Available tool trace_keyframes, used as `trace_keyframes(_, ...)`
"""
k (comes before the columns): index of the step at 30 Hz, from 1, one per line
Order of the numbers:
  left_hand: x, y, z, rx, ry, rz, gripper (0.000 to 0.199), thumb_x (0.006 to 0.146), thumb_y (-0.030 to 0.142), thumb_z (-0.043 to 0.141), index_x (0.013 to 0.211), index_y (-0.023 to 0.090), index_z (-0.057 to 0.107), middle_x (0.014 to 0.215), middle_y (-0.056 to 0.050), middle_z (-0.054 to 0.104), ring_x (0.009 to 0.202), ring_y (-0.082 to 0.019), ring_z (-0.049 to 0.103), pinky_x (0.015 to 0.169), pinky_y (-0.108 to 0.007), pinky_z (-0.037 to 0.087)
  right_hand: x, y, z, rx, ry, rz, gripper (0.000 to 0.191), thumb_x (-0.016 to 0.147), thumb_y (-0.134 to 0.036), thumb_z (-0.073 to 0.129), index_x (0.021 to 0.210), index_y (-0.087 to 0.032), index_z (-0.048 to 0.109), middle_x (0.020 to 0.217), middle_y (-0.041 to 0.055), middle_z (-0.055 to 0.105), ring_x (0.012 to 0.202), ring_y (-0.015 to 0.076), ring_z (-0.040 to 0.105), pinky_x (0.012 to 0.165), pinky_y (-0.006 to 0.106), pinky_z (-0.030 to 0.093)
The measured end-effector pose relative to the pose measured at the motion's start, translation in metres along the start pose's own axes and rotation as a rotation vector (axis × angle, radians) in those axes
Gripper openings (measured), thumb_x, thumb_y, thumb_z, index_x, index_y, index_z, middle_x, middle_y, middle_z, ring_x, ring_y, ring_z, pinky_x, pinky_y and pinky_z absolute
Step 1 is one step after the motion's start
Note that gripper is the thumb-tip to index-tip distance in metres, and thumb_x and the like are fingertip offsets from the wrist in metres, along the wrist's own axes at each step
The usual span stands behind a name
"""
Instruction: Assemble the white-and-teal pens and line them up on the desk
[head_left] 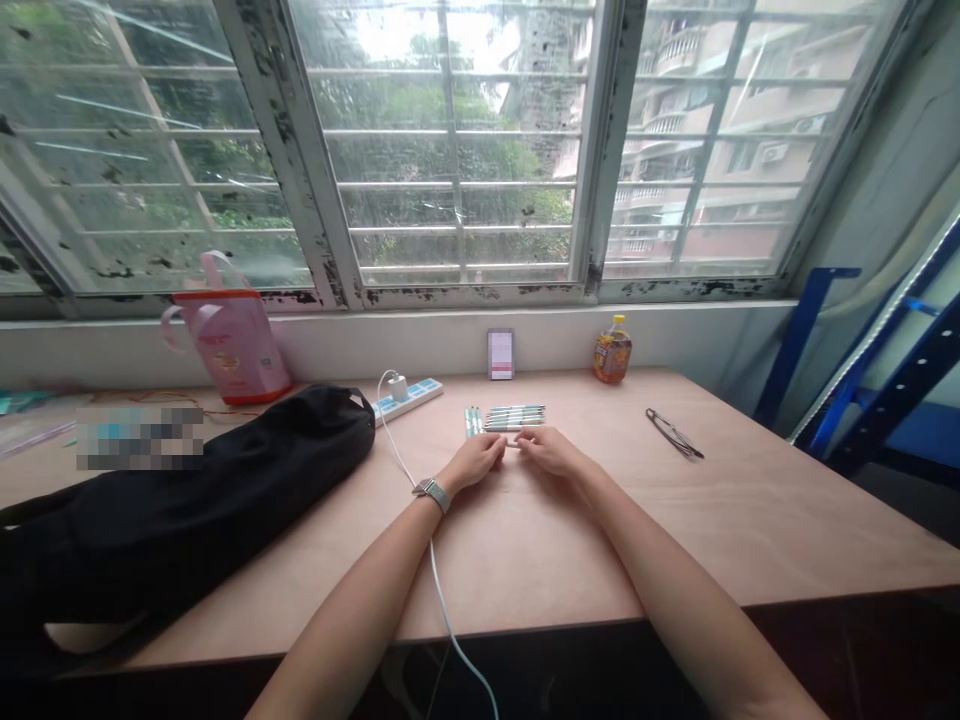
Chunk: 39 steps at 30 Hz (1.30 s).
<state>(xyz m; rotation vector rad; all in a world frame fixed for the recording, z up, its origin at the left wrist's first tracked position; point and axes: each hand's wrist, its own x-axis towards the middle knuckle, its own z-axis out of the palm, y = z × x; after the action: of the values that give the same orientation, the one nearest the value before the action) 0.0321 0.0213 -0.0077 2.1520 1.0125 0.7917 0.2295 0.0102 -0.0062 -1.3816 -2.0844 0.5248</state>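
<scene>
Between my two hands, low over the table, is a thin light-coloured pen [513,446], mostly covered by fingers. My left hand [477,459], with a watch [432,492] at the wrist, has its fingers closed at the pen's left end. The fingertips of my right hand [550,450] pinch the other end. Just beyond my hands, several pens [516,416] lie side by side, pointing left to right. A smaller group of pale green and white pens [473,421] lies to their left, turned lengthwise away from me.
A long black bag [247,500] covers the table's left side, with a pink jug-shaped bag [231,345] behind it. A white cable [442,590] runs from the power strip [411,398] beneath my left wrist. Phone [501,354], bottle [613,352] and dark cord [673,434] sit farther right.
</scene>
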Motion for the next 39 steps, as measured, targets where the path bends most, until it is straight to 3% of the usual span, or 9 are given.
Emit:
trace_keyframes(8,0.002,-0.002,0.0,-0.02,0.013,-0.02,0.052,0.094,0.058,0.035,0.061,0.02,0.047,0.056,-0.001,0.056,0.054,-0.015,0.049,0.058,-0.028,0.039,-0.001,0.001,-0.001,0.048,0.067,-0.018,0.002,0.083,-0.019,0.062,0.085,-0.018,0.063,0.086,0.0027,0.069,0.081,0.016,0.061,0.076,0.026,0.045)
trace_keyframes(14,0.006,-0.009,0.001,-0.126,0.063,-0.056,0.049,0.091,0.056,0.037,0.061,0.019,0.049,0.054,-0.001,0.055,0.053,-0.015,0.051,0.057,-0.027,0.041,0.002,0.005,-0.005,-0.003,0.198,-0.022,0.012,0.075,-0.007,0.059,0.076,-0.019,0.06,0.084,0.0017,0.067,0.082,0.0167,0.06,0.076,0.026,0.043)
trace_keyframes(21,0.007,-0.013,0.004,-0.237,0.11,-0.111,0.016,0.079,0.029,0.044,0.073,0.017,0.053,0.071,-0.002,0.064,0.051,-0.011,0.054,0.056,-0.024,0.042,-0.001,0.009,-0.005,-0.037,0.132,0.03,0.028,0.073,-0.001,0.053,0.089,-0.019,0.065,0.088,0.0032,0.069,0.081,0.0162,0.062,0.072,0.023,0.043)
trace_keyframes(28,0.005,-0.015,-0.002,-0.138,0.07,-0.031,0.015,0.077,0.02,0.036,0.067,0.02,0.046,0.055,0.004,0.044,0.053,-0.013,0.044,0.054,-0.025,0.035,-0.001,0.006,-0.002,0.009,0.102,-0.016,0.028,0.071,-0.002,0.054,0.085,-0.019,0.071,0.083,0.0029,0.07,0.078,0.0156,0.062,0.07,0.022,0.045)
trace_keyframes(31,0.005,-0.012,-0.001,-0.066,0.098,-0.035,0.018,0.08,0.023,0.038,0.072,0.018,0.053,0.06,0.002,0.051,0.059,-0.015,0.049,0.057,-0.026,0.037,-0.001,0.004,-0.001,0.027,0.104,-0.029,0.03,0.071,-0.003,0.052,0.085,-0.019,0.073,0.084,0.0032,0.072,0.078,0.0159,0.063,0.071,0.023,0.046)
trace_keyframes(36,0.003,-0.007,0.003,0.065,0.118,0.007,0.035,0.089,0.044,0.047,0.075,0.017,0.063,0.072,-0.004,0.063,0.069,-0.019,0.055,0.062,-0.028,0.04,0.001,0.004,0.002,0.045,0.12,-0.056,0.03,0.073,-0.004,0.052,0.086,-0.019,0.074,0.089,0.0037,0.073,0.082,0.0161,0.065,0.075,0.024,0.048)
trace_keyframes(39,0.003,-0.009,0.003,0.073,0.131,0.018,0.035,0.09,0.043,0.046,0.077,0.016,0.066,0.073,-0.005,0.065,0.07,-0.019,0.056,0.064,-0.028,0.041,0.001,0.008,0.001,0.027,0.122,-0.052,0.03,0.074,-0.004,0.053,0.087,-0.02,0.074,0.09,0.0037,0.074,0.082,0.0162,0.065,0.075,0.024,0.048)
